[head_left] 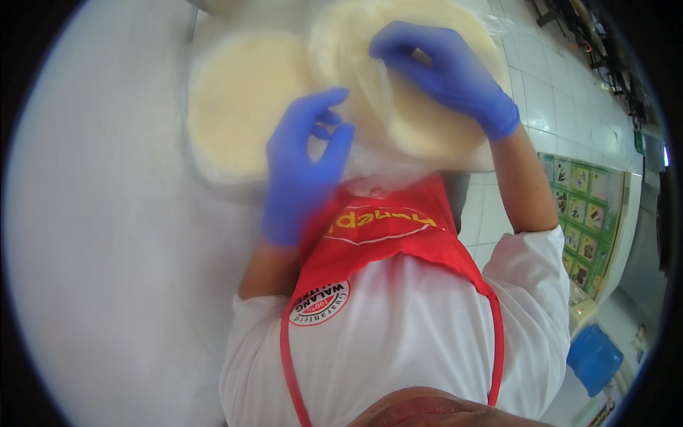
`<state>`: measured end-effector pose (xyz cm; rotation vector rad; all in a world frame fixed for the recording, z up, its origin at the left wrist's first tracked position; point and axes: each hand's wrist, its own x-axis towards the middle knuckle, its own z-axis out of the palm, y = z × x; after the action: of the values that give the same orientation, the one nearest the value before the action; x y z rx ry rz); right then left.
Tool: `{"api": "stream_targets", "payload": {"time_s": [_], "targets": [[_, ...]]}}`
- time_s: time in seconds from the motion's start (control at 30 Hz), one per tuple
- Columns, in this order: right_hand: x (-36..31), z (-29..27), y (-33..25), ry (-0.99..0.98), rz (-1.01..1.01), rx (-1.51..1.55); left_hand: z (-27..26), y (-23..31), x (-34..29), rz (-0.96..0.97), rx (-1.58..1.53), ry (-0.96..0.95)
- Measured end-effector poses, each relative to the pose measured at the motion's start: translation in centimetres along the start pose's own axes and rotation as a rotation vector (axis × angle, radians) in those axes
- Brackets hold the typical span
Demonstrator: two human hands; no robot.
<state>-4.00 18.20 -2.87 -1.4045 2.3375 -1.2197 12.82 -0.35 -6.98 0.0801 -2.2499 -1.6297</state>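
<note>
Two pale yellow, flat round sheets that look like dough lie side by side at the top of the head view: the left round (245, 99) and the right round (441, 132). Thin clear plastic film (383, 96) covers the right one and rises in folds near its middle. My right hand (448, 78), in a blue glove, is over that round with thumb and fingertips closed on the film. Between the two rounds is my left hand (306, 153), also gloved in blue. Its fingers are curved and apart from the thumb, with nothing visible between them.
A white work surface (121, 213) stretches along the left. I wear a red apron (398, 228) against the near edge. White floor tiles (537, 99) show at right, beside a green panel of small pictures (587, 213) and a blue container (596, 359).
</note>
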Motion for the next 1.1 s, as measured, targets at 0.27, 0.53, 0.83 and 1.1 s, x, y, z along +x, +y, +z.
{"api": "stream_targets", "payload": {"time_s": [0.27, 0.53, 0.83, 1.1], "targets": [[-3.3, -1.4, 1.6, 0.211, 0.002, 0.019, 1.7, -0.5, 4.2, -0.088, -0.077, 0.151], [-4.8, -0.1, 3.2, 0.326, -0.001, 0.335, 3.8, 0.1, 7.3, -0.241, -0.283, -0.006], [-4.5, 0.0, 3.0, 0.343, 0.075, 0.307, 4.2, 2.2, 8.4, -0.294, -0.355, -0.011], [-3.8, 0.4, 1.5, 0.429, 0.246, 0.361, 5.4, 2.8, 7.9, -0.232, -0.281, -0.080]]}}
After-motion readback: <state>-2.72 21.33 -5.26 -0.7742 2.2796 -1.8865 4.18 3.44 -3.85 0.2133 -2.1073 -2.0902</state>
